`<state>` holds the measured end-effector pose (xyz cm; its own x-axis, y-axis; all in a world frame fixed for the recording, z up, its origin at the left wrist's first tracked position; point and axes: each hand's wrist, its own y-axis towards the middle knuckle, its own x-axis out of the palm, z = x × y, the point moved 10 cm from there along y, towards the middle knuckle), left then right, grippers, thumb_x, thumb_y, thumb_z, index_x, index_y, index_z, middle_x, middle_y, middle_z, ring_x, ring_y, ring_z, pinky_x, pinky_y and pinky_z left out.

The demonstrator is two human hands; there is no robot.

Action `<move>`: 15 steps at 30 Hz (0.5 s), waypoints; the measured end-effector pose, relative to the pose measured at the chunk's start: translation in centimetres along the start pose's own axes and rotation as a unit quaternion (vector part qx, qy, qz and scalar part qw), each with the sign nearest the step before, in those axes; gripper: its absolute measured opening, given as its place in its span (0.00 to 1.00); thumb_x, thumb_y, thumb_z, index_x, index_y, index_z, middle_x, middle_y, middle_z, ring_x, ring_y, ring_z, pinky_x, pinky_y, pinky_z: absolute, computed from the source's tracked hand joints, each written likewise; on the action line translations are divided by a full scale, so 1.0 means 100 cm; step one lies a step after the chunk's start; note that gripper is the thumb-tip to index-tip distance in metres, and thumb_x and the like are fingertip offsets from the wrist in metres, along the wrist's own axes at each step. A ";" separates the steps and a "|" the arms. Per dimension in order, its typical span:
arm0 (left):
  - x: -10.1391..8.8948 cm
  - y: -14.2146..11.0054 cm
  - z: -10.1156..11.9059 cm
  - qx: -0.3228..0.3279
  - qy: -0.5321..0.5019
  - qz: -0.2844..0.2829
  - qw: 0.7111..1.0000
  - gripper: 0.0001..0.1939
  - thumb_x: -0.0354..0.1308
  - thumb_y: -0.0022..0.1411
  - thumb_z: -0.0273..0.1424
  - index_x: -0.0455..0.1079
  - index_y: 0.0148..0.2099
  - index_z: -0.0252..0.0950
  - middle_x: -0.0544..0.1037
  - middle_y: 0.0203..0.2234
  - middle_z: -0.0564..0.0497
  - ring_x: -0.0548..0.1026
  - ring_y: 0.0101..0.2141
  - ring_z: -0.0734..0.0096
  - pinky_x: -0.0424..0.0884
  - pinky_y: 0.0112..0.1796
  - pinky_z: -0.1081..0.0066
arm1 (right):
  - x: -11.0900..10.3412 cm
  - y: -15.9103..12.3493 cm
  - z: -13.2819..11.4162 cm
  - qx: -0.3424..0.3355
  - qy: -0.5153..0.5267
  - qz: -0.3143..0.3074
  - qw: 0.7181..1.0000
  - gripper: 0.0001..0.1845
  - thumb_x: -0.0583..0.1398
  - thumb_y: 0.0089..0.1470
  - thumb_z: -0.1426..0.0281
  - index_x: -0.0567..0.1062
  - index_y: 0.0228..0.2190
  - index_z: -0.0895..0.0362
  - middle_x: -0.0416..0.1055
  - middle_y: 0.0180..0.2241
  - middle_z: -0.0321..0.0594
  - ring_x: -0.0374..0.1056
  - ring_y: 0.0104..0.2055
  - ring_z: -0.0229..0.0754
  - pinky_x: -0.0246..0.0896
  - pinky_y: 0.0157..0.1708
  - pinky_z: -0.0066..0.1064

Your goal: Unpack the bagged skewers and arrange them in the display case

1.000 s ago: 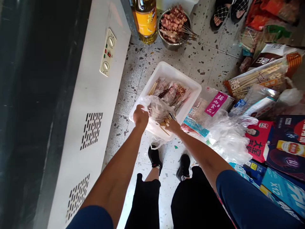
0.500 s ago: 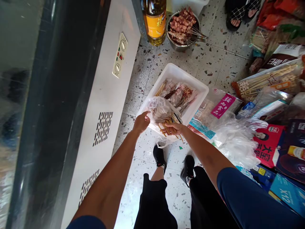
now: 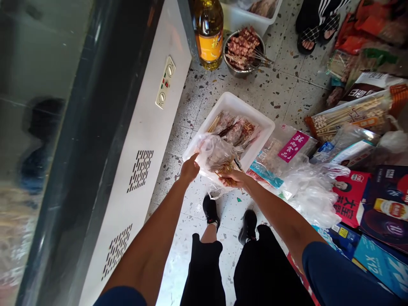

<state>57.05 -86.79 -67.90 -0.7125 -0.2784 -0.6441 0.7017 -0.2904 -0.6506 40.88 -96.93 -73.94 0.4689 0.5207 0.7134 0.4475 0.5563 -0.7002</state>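
My left hand point(image 3: 190, 168) pinches the edge of a thin clear plastic bag point(image 3: 214, 152) that wraps a bundle of skewers. Around the bare wooden stick ends of that bundle point(image 3: 228, 169) my right hand point(image 3: 235, 178) is closed from below. Both hands are over the near corner of a white plastic tub point(image 3: 255, 119) on the floor, which holds more bagged meat skewers point(image 3: 237, 129).
A white freezer cabinet point(image 3: 143, 140) with control knobs stands at left. An oil bottle point(image 3: 208, 32) and a metal bowl of meat skewers point(image 3: 244, 49) stand at the back, near another person's sandalled feet point(image 3: 314, 32). Packets, boxes and loose plastic bags point(image 3: 314, 191) crowd the right.
The bundle's stick ends have come further out of the bag and my right hand has closed under them. My left hand has shifted along the bag's edge. The camera moved a little.
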 end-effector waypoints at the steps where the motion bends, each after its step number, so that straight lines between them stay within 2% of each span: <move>1: 0.001 -0.003 0.001 0.000 0.026 -0.010 1.000 0.34 0.48 0.60 0.22 0.59 0.68 0.37 0.79 0.35 0.44 0.75 0.35 0.61 0.70 0.39 0.66 | -0.002 -0.012 0.000 -0.001 -0.003 0.002 1.000 0.06 0.63 0.55 0.80 0.70 0.33 0.61 0.70 0.25 0.36 0.62 0.23 0.29 0.57 0.23 0.19; 4: 0.003 -0.010 0.004 0.008 0.070 -0.027 0.997 0.36 0.47 0.60 0.21 0.54 0.71 0.37 0.79 0.34 0.44 0.75 0.35 0.60 0.70 0.39 0.66 | -0.004 -0.045 0.002 0.006 -0.006 -0.008 1.000 0.06 0.62 0.55 0.80 0.71 0.36 0.62 0.70 0.26 0.36 0.63 0.24 0.29 0.58 0.24 0.19; 8: 0.000 -0.014 0.003 0.006 0.062 -0.010 0.998 0.35 0.48 0.62 0.24 0.52 0.71 0.37 0.79 0.39 0.41 0.76 0.38 0.59 0.69 0.39 0.65 | -0.016 -0.083 0.016 0.041 -0.030 0.015 0.999 0.08 0.65 0.52 0.79 0.72 0.35 0.62 0.72 0.27 0.38 0.65 0.24 0.29 0.59 0.23 0.19; 11: 0.001 -0.014 -0.001 -0.006 0.033 -0.012 0.999 0.35 0.50 0.62 0.25 0.53 0.71 0.38 0.80 0.40 0.41 0.76 0.39 0.58 0.70 0.40 0.65 | -0.022 -0.116 0.027 0.050 -0.043 0.030 0.997 0.11 0.68 0.49 0.77 0.73 0.36 0.63 0.74 0.28 0.39 0.67 0.25 0.30 0.62 0.23 0.19; 15: 0.002 -0.016 -0.007 -0.028 0.000 0.008 1.000 0.31 0.50 0.62 0.22 0.60 0.67 0.36 0.79 0.43 0.39 0.76 0.40 0.57 0.70 0.42 0.63 | -0.015 -0.170 0.046 0.036 -0.050 0.031 0.998 0.19 0.71 0.46 0.72 0.75 0.40 0.62 0.74 0.29 0.39 0.67 0.24 0.29 0.62 0.23 0.19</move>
<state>55.76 -85.76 -67.25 -0.7016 -0.2817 -0.6545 0.7118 -0.2337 -0.6624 29.06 -104.18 -62.98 0.4149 0.6156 0.6700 0.3624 0.5637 -0.7423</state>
